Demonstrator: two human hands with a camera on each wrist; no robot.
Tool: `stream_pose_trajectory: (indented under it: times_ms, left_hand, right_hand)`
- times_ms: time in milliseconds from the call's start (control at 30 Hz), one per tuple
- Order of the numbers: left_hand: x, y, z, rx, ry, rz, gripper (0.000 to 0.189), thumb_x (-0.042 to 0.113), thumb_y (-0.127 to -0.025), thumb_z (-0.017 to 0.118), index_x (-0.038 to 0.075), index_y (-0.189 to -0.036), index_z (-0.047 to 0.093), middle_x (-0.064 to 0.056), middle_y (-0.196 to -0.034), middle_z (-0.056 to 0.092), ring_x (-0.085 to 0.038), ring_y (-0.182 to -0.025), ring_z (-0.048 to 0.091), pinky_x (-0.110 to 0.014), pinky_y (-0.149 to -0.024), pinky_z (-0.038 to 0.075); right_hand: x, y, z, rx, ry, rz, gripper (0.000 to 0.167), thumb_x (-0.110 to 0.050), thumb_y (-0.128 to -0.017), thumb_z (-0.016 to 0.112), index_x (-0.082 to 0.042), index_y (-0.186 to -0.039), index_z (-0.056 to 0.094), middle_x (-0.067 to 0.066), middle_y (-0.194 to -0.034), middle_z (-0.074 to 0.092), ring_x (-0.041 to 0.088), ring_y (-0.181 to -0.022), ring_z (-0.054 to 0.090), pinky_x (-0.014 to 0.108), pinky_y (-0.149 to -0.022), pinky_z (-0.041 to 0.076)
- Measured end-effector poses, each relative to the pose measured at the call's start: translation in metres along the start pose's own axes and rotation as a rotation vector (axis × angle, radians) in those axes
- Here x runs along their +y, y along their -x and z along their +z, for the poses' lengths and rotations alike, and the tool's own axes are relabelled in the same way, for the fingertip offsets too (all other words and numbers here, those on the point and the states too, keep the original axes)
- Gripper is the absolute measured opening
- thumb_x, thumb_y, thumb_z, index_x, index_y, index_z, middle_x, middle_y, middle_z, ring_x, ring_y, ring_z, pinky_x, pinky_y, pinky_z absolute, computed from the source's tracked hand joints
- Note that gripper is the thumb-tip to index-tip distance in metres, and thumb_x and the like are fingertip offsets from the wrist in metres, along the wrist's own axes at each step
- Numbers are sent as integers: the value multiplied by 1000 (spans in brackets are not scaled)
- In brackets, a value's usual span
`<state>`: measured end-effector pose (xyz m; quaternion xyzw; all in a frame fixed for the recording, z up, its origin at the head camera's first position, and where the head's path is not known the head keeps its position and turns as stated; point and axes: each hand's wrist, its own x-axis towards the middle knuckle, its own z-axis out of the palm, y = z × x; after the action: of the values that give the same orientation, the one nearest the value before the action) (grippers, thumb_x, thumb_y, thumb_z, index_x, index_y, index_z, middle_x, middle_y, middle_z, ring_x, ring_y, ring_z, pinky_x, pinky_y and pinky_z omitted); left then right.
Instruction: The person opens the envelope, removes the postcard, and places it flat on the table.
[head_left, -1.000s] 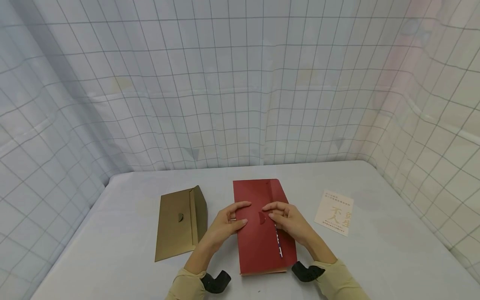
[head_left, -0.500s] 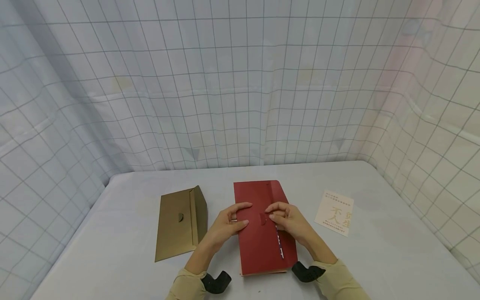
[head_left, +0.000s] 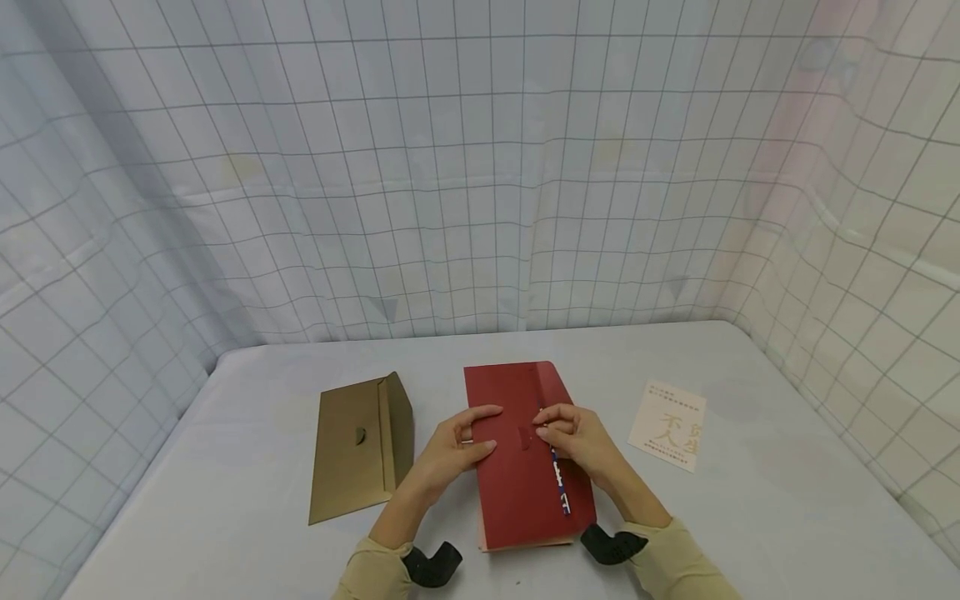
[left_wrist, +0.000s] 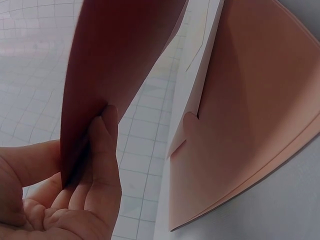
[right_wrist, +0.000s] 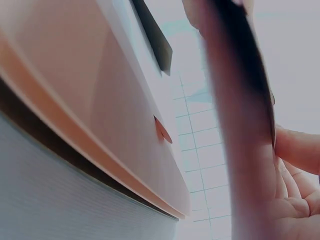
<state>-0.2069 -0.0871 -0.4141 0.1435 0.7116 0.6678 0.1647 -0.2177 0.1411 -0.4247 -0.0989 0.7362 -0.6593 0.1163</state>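
A red envelope [head_left: 510,492] with a flap along its right side and a small half-round tab [head_left: 524,437] is held up at the middle of the table. My left hand [head_left: 452,450] grips its left edge, thumb on the front and fingers [left_wrist: 102,150] behind. At the flap's edge, my right hand [head_left: 581,437] pinches the envelope close to the tab. A narrow blue-and-white patterned strip [head_left: 559,483] shows along that edge; its kind is unclear. Beneath, in the left wrist view, lie pinkish envelopes [left_wrist: 250,125], one with a rounded tab.
Left of the hands, a gold envelope [head_left: 348,450] lies with its flap raised on the white table [head_left: 225,483]. A pale card [head_left: 667,425] with gold lettering lies at the right. Checked curtains [head_left: 480,183] surround the back and sides.
The red envelope has shifted and tilted slightly. My right fingers have moved a little to the right of the tab, and more of the blue-and-white strip shows. The left hand keeps its grip.
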Motion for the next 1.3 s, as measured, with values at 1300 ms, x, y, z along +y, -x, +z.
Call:
stream_pose_trajectory:
  times_ms: [1300]
  left_hand:
    - [0, 3, -13, 7, -4, 65, 50, 10, -90, 60, 4, -137, 43, -25, -129, 54, -10, -96, 64, -25, -77, 55]
  right_hand:
    - [3, -1, -7, 43, 12, -17, 37, -21, -90, 62, 3, -118, 57, 10, -102, 72, 10, -80, 67, 28, -72, 57]
